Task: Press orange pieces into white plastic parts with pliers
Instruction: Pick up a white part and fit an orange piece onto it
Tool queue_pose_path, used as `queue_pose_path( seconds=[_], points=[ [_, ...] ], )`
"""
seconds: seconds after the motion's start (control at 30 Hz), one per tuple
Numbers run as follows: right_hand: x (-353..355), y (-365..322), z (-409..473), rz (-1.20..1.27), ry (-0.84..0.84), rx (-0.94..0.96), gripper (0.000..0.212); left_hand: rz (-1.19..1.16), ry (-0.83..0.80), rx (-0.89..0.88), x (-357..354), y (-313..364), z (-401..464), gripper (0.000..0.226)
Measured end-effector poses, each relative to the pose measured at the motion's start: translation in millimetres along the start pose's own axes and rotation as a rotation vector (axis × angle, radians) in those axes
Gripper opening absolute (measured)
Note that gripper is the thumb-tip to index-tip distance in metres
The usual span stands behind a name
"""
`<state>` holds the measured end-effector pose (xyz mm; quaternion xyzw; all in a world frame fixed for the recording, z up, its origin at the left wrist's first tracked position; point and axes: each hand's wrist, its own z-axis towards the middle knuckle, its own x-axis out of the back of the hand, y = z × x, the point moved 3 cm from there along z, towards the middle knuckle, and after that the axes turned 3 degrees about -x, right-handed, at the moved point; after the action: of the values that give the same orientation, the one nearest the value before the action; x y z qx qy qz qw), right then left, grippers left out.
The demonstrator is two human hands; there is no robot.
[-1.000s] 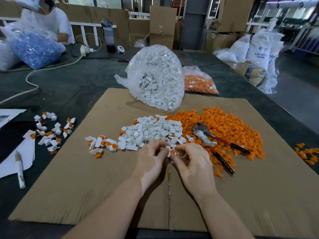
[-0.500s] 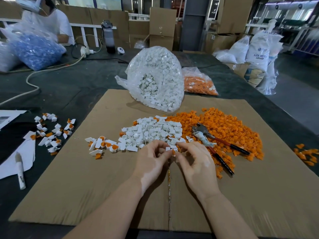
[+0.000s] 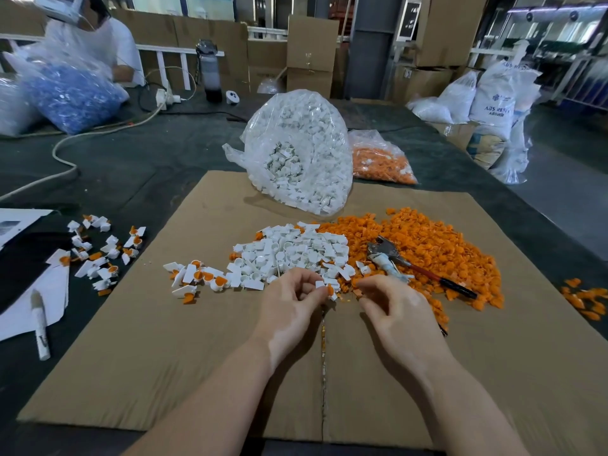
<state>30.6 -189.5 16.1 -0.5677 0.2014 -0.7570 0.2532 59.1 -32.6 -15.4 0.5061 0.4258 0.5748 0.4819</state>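
Observation:
My left hand [image 3: 292, 301] pinches a small white plastic part with an orange piece [image 3: 324, 287] at its fingertips, just in front of the white parts pile [image 3: 289, 255] on the cardboard sheet [image 3: 164, 357]. A short gap to the right, my right hand [image 3: 391, 311] hovers with loosely curled fingers. Its fingertips are at the near edge of the orange pieces pile [image 3: 424, 245], and nothing shows between them. The pliers [image 3: 391, 260] lie on the orange pile beyond my right hand, red and black handles pointing right.
Assembled white-and-orange parts lie left of the white pile [image 3: 197, 278] and on the dark table [image 3: 102, 251]. A clear bag of white parts [image 3: 302, 153] and a bag of orange pieces [image 3: 381, 162] stand behind. Paper with a marker [image 3: 41, 327] lies left. Another person [image 3: 108, 44] sits far left.
Both hands were together on the part. My right hand has let go and moved right toward the orange pile, while my left hand keeps the part.

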Motion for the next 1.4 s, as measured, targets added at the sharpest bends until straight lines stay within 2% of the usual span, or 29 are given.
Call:
queue_pose_path(
  seconds=[0.2,0.43,0.6,0.9,1.0,1.07,1.13,1.17,1.27,1.33,1.4],
  points=[
    [-13,-19,3,0.193,-0.049,0.152,0.034,-0.037,-0.039,-0.004,1,1,-1,0.008],
    [-18,-22,4,0.194,0.035,0.194,0.016,-0.036,-0.047,-0.008,1,0,0,0.014],
    [-18,-19,6,0.195,0.035,0.200,0.022,-0.024,-0.048,-0.016,1,0,-1,0.013],
    [-18,-17,7,0.172,0.017,0.207,0.019,0.027,-0.039,-0.041,2,0,-1,0.012],
    [-15,-9,10,0.111,0.039,0.136,0.029,0.026,-0.019,-0.039,1,0,0,0.011],
    [-5,1,13,0.003,0.158,0.049,0.031,0.022,-0.008,-0.028,1,-1,1,0.010],
    [8,12,17,-0.149,0.278,-0.106,0.033,0.026,-0.007,-0.025,1,-2,1,0.010],
    [13,19,19,-0.230,0.283,-0.224,0.036,0.030,-0.010,-0.026,1,-2,1,0.010],
    [21,36,26,-0.455,0.066,-0.499,0.044,0.041,-0.015,-0.034,2,-3,1,0.009],
    [21,42,31,-0.493,-0.099,-0.570,0.043,0.035,-0.021,-0.039,2,-2,1,0.010],
    [21,43,35,-0.526,-0.164,-0.578,0.040,0.000,-0.022,-0.029,2,-1,1,0.010]
  ],
)
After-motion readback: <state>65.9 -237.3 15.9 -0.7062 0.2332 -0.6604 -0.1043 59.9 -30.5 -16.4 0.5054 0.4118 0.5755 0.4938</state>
